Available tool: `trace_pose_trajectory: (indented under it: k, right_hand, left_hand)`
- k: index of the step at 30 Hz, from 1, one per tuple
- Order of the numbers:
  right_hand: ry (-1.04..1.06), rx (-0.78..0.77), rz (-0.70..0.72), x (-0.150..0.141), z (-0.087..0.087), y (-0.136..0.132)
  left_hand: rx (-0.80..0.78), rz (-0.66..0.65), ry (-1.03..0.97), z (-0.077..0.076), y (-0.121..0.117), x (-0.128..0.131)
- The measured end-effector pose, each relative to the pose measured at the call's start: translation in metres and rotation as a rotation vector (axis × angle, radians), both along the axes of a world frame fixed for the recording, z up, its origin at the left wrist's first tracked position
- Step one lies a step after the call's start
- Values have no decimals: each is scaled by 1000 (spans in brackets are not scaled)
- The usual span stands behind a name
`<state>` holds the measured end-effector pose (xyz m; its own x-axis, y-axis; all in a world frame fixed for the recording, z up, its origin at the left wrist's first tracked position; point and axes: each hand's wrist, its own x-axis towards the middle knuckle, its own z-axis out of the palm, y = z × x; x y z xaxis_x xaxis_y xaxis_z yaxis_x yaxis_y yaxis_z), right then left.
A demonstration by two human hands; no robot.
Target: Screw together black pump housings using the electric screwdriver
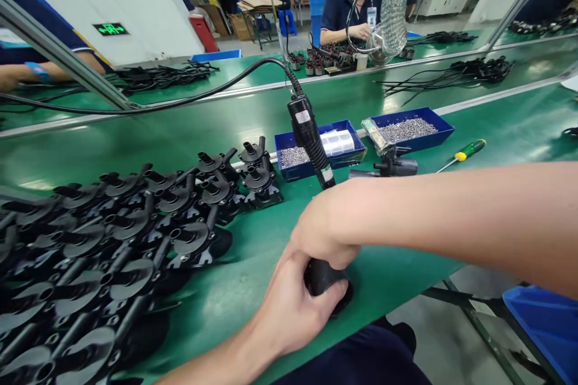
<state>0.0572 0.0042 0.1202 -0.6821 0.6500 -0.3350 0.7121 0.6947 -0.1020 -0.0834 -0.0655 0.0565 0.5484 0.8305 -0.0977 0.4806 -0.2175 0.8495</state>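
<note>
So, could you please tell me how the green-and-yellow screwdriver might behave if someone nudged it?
The screwdriver may roll or pivot, since its handle looks rounded. It might slide readily too, as the green tabletop looks smooth and shiny. Its straight, thin shaft suggests it would stay stiff when lifted.

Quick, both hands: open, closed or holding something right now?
Left hand: closed around a black part.
Right hand: bent over that part; fingers hidden, so grip can't be told.
</note>
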Motion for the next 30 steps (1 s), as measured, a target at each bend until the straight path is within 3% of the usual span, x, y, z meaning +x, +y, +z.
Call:
trace_pose_trajectory:
  k: [2,4,7,12,17,19,22,30]
  right_hand:
    - [-152,-234,36,13,25,-1]
    - [-196,-350,27,27,40,-5]
    - [-27,-382,-52,50,39,-17]
    - [495,-291,-341,72,-6,-70]
    - [1024,105,-698,41,-74,-141]
    - [1162,233,-732,32,-89,-155]
    - [1018,275,-705,36,-84,-157]
    - [255,64,-483,60,-17,-121]
  left_hand:
    - [2,-36,-23,1,1,0]
    - [-1,-56,-18,2,2,-1]
    - [-10,-62,7,-1,2,-4]
    - [-46,-40,-68,-11,-2,-12]
    - [-121,-29,-144,-14,-4,-16]
    - [-127,-19,-170,-14,-4,-16]
    - [-138,-26,-174,-14,-4,-15]
    - [-119,-30,-151,-16,-3,-14]
